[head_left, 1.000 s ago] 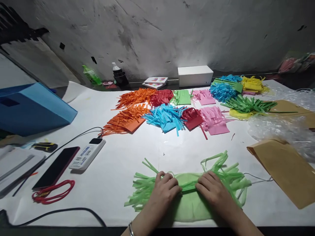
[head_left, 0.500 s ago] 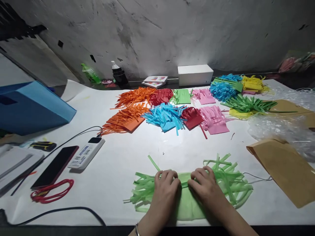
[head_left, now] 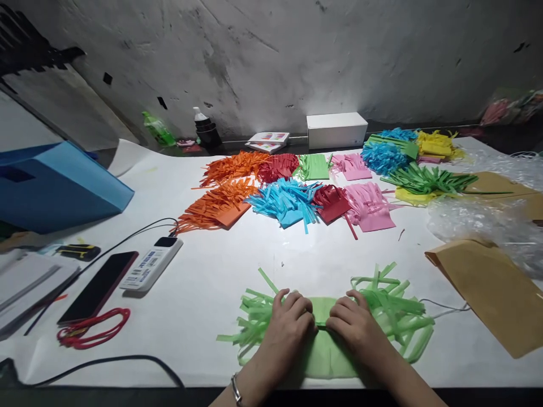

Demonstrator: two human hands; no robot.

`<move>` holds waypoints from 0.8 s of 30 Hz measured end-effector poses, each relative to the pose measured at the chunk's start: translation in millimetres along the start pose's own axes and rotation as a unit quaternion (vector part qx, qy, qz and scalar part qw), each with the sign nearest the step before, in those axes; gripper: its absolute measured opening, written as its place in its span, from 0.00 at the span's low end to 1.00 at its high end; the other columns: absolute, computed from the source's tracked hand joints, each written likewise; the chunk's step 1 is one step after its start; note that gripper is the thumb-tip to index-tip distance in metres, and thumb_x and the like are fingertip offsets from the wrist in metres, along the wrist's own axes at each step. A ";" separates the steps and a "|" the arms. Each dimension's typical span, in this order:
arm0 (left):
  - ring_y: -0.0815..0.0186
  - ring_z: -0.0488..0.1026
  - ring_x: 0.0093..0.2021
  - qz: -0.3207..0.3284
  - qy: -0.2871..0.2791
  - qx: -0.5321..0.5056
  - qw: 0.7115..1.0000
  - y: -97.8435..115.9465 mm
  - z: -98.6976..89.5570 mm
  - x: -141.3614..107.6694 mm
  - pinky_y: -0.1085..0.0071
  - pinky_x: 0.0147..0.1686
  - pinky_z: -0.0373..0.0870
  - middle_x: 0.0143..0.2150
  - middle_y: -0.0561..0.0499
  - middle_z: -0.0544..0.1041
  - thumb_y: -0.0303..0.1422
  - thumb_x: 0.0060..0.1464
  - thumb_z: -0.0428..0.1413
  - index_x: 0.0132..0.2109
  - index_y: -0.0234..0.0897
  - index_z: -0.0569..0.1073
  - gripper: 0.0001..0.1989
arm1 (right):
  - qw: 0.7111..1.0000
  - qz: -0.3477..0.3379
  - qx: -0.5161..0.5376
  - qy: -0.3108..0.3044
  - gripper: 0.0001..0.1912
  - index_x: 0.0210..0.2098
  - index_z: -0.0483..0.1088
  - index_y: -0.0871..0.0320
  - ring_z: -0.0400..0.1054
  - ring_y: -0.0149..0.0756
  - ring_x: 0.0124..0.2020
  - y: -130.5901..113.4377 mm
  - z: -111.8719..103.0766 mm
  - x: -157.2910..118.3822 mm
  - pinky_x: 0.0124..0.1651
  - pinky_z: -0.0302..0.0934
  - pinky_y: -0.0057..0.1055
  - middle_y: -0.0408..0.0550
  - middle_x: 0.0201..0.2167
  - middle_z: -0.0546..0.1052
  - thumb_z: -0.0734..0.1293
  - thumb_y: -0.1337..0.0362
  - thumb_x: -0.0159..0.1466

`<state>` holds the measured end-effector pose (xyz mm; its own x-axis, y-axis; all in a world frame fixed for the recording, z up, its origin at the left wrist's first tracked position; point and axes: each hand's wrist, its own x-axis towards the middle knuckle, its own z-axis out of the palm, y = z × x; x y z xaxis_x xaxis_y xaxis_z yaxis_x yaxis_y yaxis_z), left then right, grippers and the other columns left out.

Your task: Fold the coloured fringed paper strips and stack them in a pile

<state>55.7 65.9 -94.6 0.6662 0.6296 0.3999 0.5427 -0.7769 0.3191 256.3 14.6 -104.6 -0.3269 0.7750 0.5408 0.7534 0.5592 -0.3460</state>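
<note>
A light green fringed tissue paper (head_left: pixel 331 356) lies at the table's front edge, its cut strips spread out to the left and right. My left hand (head_left: pixel 291 322) rests on its left part, fingers curled and pinching a narrow fold near the middle. Close by on the right, my right hand (head_left: pixel 354 322) grips the same fold with bent fingers. A short piece of the darker green fold shows between the two hands. The fingertips are partly hidden behind the knuckles.
Fringed paper bundles, among them an orange one (head_left: pixel 231 206) and a blue one (head_left: pixel 286 200), lie in rows farther back. At left are a phone (head_left: pixel 99 288), a power bank (head_left: pixel 151 265) and a blue box (head_left: pixel 63 186); at right, a brown envelope (head_left: pixel 492 294).
My left hand has shifted slightly right, closer to my right hand, and the left strips have drawn inward with it. My right hand has barely moved.
</note>
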 end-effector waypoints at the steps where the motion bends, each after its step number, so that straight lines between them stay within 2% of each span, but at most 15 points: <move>1: 0.63 0.70 0.43 -0.004 -0.004 -0.009 1.000 -0.3 -0.1 -0.2 0.54 0.59 0.54 0.37 0.56 0.76 0.28 0.59 0.63 0.33 0.39 0.72 0.08 | 1.000 0.005 0.010 0.006 0.18 0.33 0.71 0.56 0.65 0.34 0.35 2.4 -5.9 -3.6 0.59 0.48 0.44 0.42 0.29 0.73 0.55 0.70 0.74; 4: 0.63 0.70 0.43 0.001 -0.021 -0.009 1.000 -2.3 -0.9 -1.3 0.54 0.59 0.53 0.38 0.56 0.77 0.27 0.58 0.63 0.33 0.39 0.73 0.07 | 0.999 0.028 0.018 0.009 0.16 0.36 0.72 0.56 0.67 0.36 0.40 7.2 -22.9 -14.6 0.62 0.47 0.47 0.44 0.33 0.76 0.55 0.71 0.73; 7: 0.64 0.70 0.42 0.025 -0.032 0.010 0.999 -5.5 -0.4 -3.7 0.54 0.60 0.52 0.38 0.56 0.76 0.26 0.60 0.61 0.34 0.40 0.73 0.06 | 0.999 0.032 0.002 0.006 0.13 0.40 0.73 0.56 0.67 0.40 0.45 4.1 -29.2 -22.5 0.65 0.45 0.51 0.47 0.38 0.77 0.57 0.71 0.72; 10: 0.63 0.70 0.43 0.033 -0.031 0.028 0.999 -6.5 1.1 -5.9 0.54 0.60 0.52 0.38 0.55 0.77 0.27 0.61 0.60 0.35 0.40 0.73 0.06 | 0.996 0.083 0.012 0.033 0.11 0.41 0.72 0.55 0.67 0.42 0.49 -3.9 -23.5 -26.9 0.66 0.43 0.54 0.48 0.42 0.77 0.59 0.70 0.71; 14: 0.60 0.71 0.43 -0.001 -0.057 0.055 0.997 0.7 0.6 -2.4 0.52 0.57 0.56 0.39 0.53 0.76 0.25 0.62 0.58 0.36 0.39 0.72 0.05 | 0.980 0.197 0.005 0.039 0.08 0.32 0.68 0.53 0.68 0.45 0.49 -5.6 -10.8 -33.3 0.64 0.38 0.59 0.47 0.42 0.76 0.64 0.68 0.68; 17: 0.57 0.70 0.43 -0.037 -0.101 0.076 0.991 8.2 -2.1 5.6 0.49 0.54 0.60 0.39 0.50 0.75 0.24 0.60 0.56 0.36 0.37 0.72 0.05 | 0.973 0.231 -0.012 0.015 0.08 0.30 0.67 0.52 0.67 0.48 0.49 0.3 -4.9 -38.1 0.62 0.37 0.61 0.47 0.43 0.75 0.67 0.67 0.66; 19: 0.57 0.70 0.43 -0.054 -0.110 0.089 0.988 11.3 -3.2 10.3 0.47 0.54 0.60 0.39 0.49 0.75 0.23 0.59 0.57 0.35 0.37 0.72 0.05 | 0.969 0.245 -0.017 0.015 0.07 0.30 0.67 0.52 0.67 0.48 0.49 1.8 -4.1 -38.2 0.61 0.38 0.61 0.47 0.43 0.75 0.67 0.66 0.65; 21: 0.58 0.70 0.43 -0.031 -0.101 0.096 0.990 12.7 -3.1 12.9 0.47 0.55 0.59 0.40 0.50 0.75 0.23 0.58 0.59 0.35 0.38 0.73 0.06 | 0.970 0.242 -0.023 0.021 0.06 0.32 0.68 0.52 0.67 0.48 0.48 -1.3 -5.8 -34.6 0.62 0.38 0.62 0.47 0.42 0.75 0.67 0.67 0.65; 24: 0.60 0.69 0.44 0.060 -0.091 0.101 0.989 13.6 -0.3 14.6 0.46 0.61 0.53 0.39 0.53 0.75 0.27 0.60 0.60 0.34 0.39 0.73 0.06 | 0.982 0.185 -0.038 0.018 0.10 0.35 0.69 0.52 0.67 0.45 0.47 -11.9 -10.1 -25.4 0.65 0.37 0.60 0.44 0.38 0.74 0.63 0.74 0.65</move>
<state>72.7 64.5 -84.1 0.8036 0.5370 0.2565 0.5326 -0.8413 0.0924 261.4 -14.7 -106.5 -0.0032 0.9096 0.4155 0.8576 0.2162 -0.4666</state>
